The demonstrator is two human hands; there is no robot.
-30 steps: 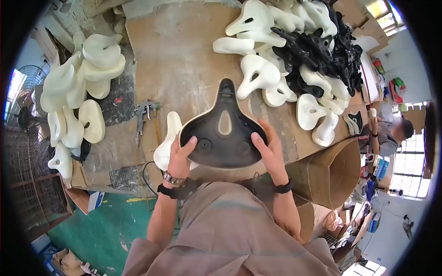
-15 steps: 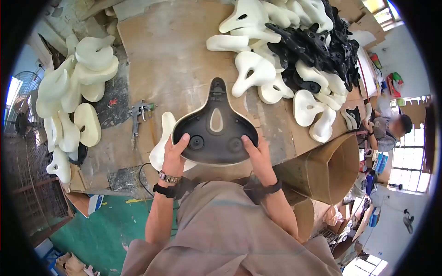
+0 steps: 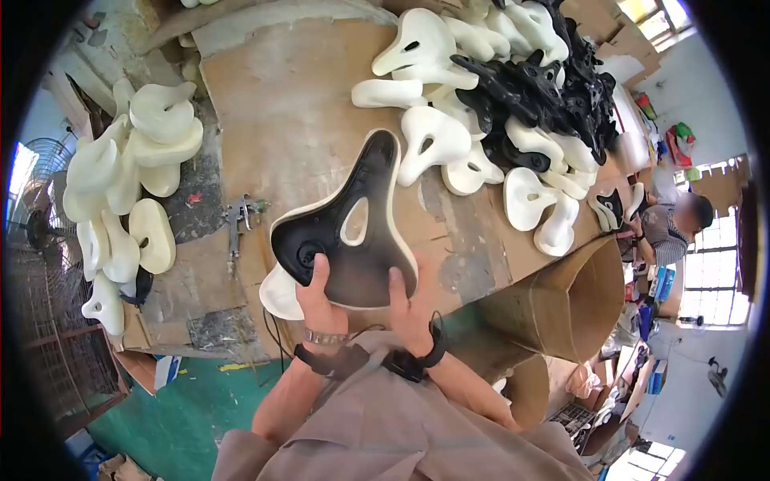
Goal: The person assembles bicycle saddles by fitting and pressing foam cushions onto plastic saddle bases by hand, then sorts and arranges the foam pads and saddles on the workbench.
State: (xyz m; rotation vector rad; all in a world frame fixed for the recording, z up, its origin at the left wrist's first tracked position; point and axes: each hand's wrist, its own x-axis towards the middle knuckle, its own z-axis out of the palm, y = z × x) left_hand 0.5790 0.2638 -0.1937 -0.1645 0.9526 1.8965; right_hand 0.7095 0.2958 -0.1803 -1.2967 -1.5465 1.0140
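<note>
Left hand (image 3: 322,311) and right hand (image 3: 412,317): thumbs on dark face, fingers wrapped behind near edge of saddle (image 3: 353,276), mostly hidden. Saddle held tilted over near side of surface (image 3: 281,104), nose pointing far. White piece (image 3: 281,295) partly covered, left; spray gun (image 3: 236,228) farther left; black parts (image 3: 529,96) far right.

Has worn brown cardboard (image 3: 297,96) spread over much of the desk (image 3: 210,164), with dark, stained patches. Bears a pile of cream saddle-shaped pieces (image 3: 164,136) at the left and a spray gun (image 3: 235,228) nearer the middle. Carries cream pads (image 3: 437,140) heaped with black shells (image 3: 529,92) at the right. Holds a pale piece (image 3: 279,295), partly hidden, by the front edge.
</note>
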